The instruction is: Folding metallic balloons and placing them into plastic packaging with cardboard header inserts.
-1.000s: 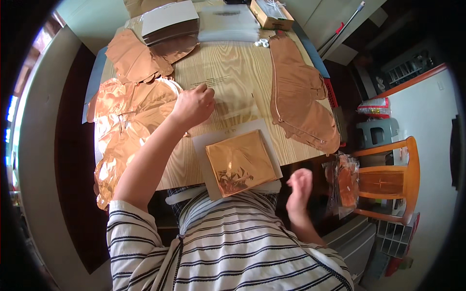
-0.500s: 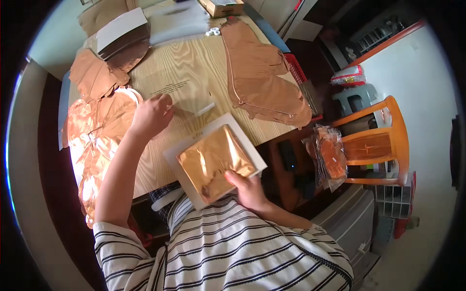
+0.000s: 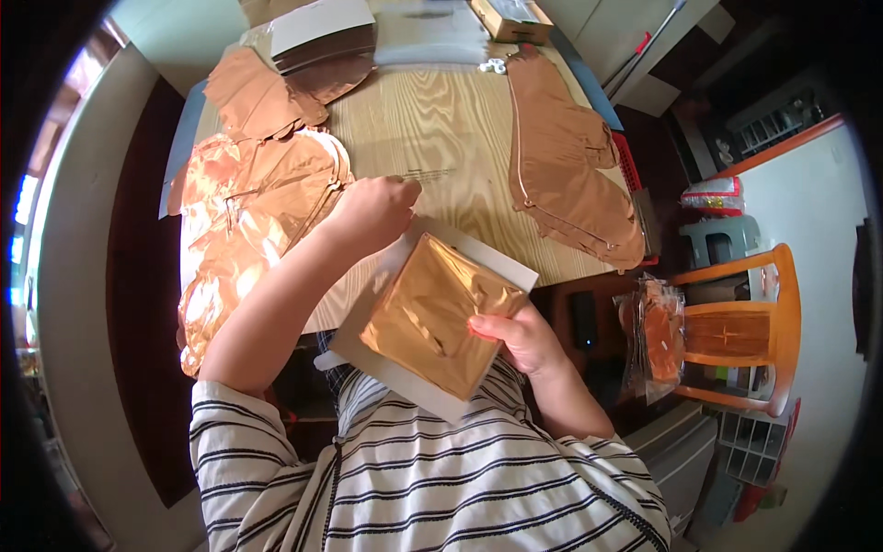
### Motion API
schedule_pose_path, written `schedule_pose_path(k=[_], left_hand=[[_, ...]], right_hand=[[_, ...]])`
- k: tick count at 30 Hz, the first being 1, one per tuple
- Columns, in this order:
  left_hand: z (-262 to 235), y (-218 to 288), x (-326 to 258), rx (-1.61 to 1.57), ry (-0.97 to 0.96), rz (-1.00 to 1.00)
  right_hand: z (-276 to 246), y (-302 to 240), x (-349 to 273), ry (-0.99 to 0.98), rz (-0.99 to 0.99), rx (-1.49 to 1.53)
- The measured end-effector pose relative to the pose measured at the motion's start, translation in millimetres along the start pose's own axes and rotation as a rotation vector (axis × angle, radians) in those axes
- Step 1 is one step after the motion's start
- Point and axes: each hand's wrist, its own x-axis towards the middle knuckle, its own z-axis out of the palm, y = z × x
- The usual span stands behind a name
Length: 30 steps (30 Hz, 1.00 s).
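Observation:
My right hand (image 3: 529,338) grips a folded gold foil sheet (image 3: 432,317) on a white card (image 3: 517,270), thumb on top and the other fingers hidden underneath. Beyond the card, my left hand (image 3: 372,213) is closed, its fingertips pinching what looks like the edge of a clear plastic bag (image 3: 430,173). That bag lies almost invisible on the wooden table (image 3: 418,110), showing mainly by its faint print. Left of this hand spreads a pile of shiny rose-gold foil pieces (image 3: 248,198). Opposite, on the right, is another stack of flat copper-coloured foil pieces (image 3: 570,184).
At the far side are a stack of white cards (image 3: 322,23), a pile of clear bags (image 3: 430,41) and an open cardboard box (image 3: 515,20). Small white items (image 3: 493,66) lie near the box. Right of the table, bagged foil pieces (image 3: 658,331) hang by a wooden chair (image 3: 736,331).
The view has swung left, so the table appears farther right. The card with the gold foil has tilted clockwise, and my left hand has come closer to its upper edge.

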Motion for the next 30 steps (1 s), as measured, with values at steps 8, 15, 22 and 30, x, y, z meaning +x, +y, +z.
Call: schedule_pose_path(k=[8, 15, 22, 30], left_hand=[[28.8, 2.3, 14.4, 0.036, 0.074, -0.035], [13.8, 12.4, 18.2, -0.217, -0.058, -0.072], [0.5, 25.3, 2.5, -0.098, -0.141, -0.05], [-14.4, 53.7, -3.6, 0.066, -0.159, -0.013]], right_hand=[[-17.0, -15.9, -45.1, 0.116, -0.066, -0.096], [-18.2, 20.4, -17.1, 0.169, 0.018, -0.034], [-33.8, 38.4, -11.1, 0.372, -0.213, -0.134], [-10.2, 49.4, -9.7, 0.47, -0.387, -0.408]])
